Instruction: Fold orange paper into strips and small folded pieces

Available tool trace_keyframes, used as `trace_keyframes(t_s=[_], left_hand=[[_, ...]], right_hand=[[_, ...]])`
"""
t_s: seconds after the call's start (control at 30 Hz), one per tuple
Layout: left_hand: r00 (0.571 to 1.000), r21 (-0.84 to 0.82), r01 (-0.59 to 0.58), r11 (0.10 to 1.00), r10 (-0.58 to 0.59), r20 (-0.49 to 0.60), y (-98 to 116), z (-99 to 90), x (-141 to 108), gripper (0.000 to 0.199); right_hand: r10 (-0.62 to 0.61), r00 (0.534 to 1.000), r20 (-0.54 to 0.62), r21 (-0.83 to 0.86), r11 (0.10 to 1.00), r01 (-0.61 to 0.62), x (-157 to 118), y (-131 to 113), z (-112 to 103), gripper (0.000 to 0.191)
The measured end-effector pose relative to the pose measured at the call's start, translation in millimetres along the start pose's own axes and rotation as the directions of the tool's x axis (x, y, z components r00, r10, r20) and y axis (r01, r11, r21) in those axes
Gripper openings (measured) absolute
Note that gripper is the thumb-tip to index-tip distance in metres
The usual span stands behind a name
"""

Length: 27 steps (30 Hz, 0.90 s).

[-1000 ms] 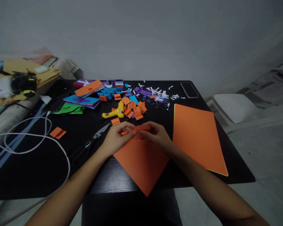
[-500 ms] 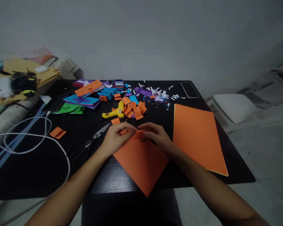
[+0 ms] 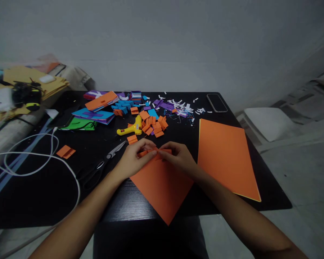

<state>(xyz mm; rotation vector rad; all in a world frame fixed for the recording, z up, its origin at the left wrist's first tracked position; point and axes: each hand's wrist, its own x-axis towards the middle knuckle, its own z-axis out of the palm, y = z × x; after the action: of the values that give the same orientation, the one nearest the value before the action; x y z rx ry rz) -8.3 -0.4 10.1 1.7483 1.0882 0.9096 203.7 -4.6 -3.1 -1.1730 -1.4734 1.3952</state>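
An orange sheet of paper (image 3: pixel 163 187) lies on the black table with one corner pointing toward me. Over its far end, my left hand (image 3: pixel 136 153) and my right hand (image 3: pixel 178 156) meet, thumbs and fingertips close together. Both pinch a small folded piece of orange paper (image 3: pixel 166 151), partly hidden by my fingers. Left of my left hand lie black-handled scissors (image 3: pixel 108 160), blades partly open. A yellow glue gun (image 3: pixel 131 128) rests beyond my hands, beside a pile of small folded orange pieces (image 3: pixel 158 126).
At right lies a larger orange stack of sheets (image 3: pixel 226 158), with a phone (image 3: pixel 216 103) behind it. White paper scraps (image 3: pixel 182 106) litter the back. Folded coloured papers (image 3: pixel 94 115) sit at back left. A white cable (image 3: pixel 67 165) loops across the left side.
My fingertips have come closer together, and both thumbs now press on the small folded orange paper. The orange sheet beneath has hardly moved.
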Motion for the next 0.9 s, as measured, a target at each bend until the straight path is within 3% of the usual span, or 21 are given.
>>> trace_keyframes(t_s=[0.13, 0.4, 0.57, 0.67, 0.8, 0.9], left_hand=[[0.996, 0.074, 0.048, 0.996, -0.053, 0.072, -3, 0.5, 1, 0.024], [0.993, 0.083, 0.069, 0.994, -0.076, 0.086, 0, -0.8, 0, 0.026], [0.989, -0.024, 0.151, 0.988, -0.150, 0.015, -1, 1.0, 1, 0.027], [0.981, -0.144, 0.164, 0.976, -0.177, -0.077, -2, 4.1, 3, 0.027], [0.973, -0.263, 0.163, 0.951, -0.199, -0.117, -1, 7.6, 4, 0.029], [0.975, -0.292, 0.176, 0.940, -0.207, -0.081, 0, 8.5, 4, 0.029]], right_hand=[[-0.001, 1.000, -0.026, -0.062, 0.998, 0.000, 0, -1, -1, 0.026], [0.069, 0.988, -0.138, 0.054, 0.997, -0.062, 2, -9, -7, 0.033], [0.129, 0.952, -0.278, 0.279, 0.959, -0.048, 7, -10, -11, 0.042], [0.160, 0.966, -0.201, 0.421, 0.905, -0.062, 8, -7, -8, 0.044], [0.109, 0.993, 0.042, 0.381, 0.917, -0.117, 5, -2, 0, 0.040], [0.086, 0.996, 0.031, 0.347, 0.933, -0.092, 3, 3, 3, 0.035]])
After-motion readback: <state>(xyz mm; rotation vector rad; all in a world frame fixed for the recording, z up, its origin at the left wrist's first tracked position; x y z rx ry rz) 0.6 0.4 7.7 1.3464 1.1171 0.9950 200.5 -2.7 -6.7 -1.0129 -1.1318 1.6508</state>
